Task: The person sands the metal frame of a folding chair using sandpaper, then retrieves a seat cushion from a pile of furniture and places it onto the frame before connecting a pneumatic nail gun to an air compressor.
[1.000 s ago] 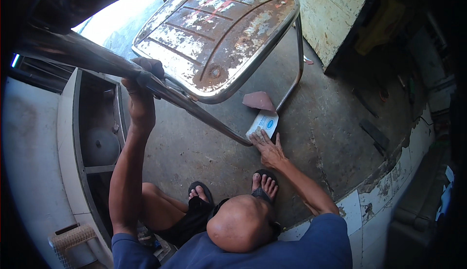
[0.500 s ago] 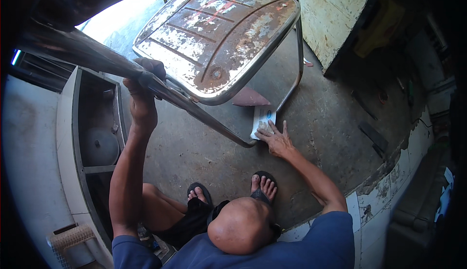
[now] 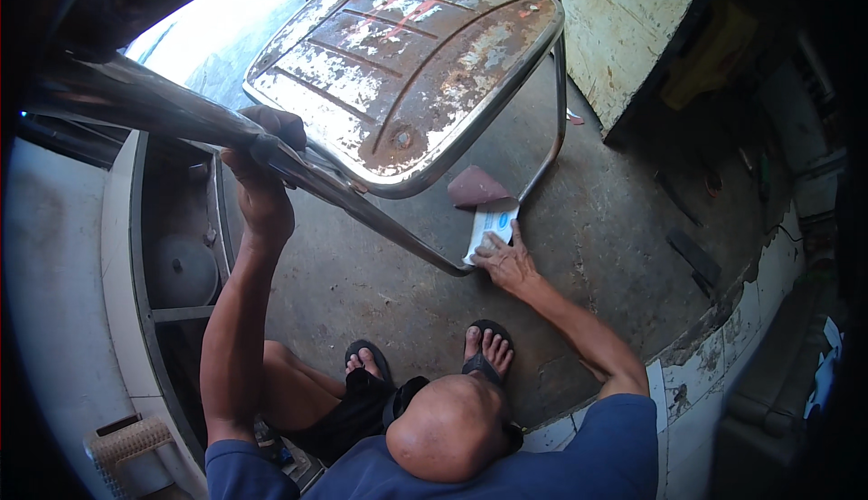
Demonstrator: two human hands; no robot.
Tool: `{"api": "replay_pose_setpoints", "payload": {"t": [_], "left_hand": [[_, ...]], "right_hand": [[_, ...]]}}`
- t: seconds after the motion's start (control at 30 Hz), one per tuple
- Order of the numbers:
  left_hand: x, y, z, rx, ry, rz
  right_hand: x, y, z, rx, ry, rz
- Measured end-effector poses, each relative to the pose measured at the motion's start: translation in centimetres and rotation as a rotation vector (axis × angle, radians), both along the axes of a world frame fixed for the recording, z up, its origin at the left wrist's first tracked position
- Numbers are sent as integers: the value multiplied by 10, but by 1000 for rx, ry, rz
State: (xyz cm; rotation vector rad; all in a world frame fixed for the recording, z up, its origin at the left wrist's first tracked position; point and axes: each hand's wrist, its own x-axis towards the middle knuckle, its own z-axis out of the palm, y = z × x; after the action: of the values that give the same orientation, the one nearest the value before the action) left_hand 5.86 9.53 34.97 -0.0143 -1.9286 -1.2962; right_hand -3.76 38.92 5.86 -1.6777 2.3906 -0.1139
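A folding metal chair stands tilted before me, its seat point(image 3: 425, 66) rusty with flaking white paint. My left hand point(image 3: 261, 179) is wrapped round the chair's tubular frame point(image 3: 384, 223), beside the seat's near left corner. Low on the right, my right hand point(image 3: 508, 263) presses a sheet of sandpaper point(image 3: 493, 220) against the bottom bar of the chair's frame. The sheet's printed white backing faces up, and its reddish-brown grit side shows where the far end curls over. My right index finger is stretched along the sheet; the other fingers bend over it. The bar under the sheet is hidden.
To the left stands a tiled, open-fronted cabinet point(image 3: 145, 319). A worn cream panel point(image 3: 624, 39) rises at the far right. A dark flat piece point(image 3: 694, 256) and other tools lie on the concrete floor point(image 3: 597, 229). My sandalled feet are below the chair.
My right hand has shifted slightly left and down, its fingers drawn closer together. The sandpaper's curled end stands higher. The chair frame has moved slightly; my left hand keeps its hold.
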Motion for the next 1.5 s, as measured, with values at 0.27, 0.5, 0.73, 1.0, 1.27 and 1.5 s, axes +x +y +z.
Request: {"api": "replay_pose_setpoints", "payload": {"t": [0.27, 0.5, 0.73, 1.0, 1.27, 1.5], "left_hand": [[-4, 0, 1, 40, -28, -22], [2, 6, -2, 63, -36, 46], [5, -2, -1, 2, -71, -13], [9, -4, -1, 55, -96, -12], [6, 6, 2, 50, -71, -6], [6, -2, 4, 35, -101, -46]], "right_hand": [[19, 9, -26, -132, -206, -102], [5, 8, -14, -114, -342, -24], [-6, 15, -8, -114, -52, -59], [-4, 11, -12, -314, 93, -140], [30, 16, -41, -390, 41, -264], [43, 10, -39, -335, 114, -326]]}}
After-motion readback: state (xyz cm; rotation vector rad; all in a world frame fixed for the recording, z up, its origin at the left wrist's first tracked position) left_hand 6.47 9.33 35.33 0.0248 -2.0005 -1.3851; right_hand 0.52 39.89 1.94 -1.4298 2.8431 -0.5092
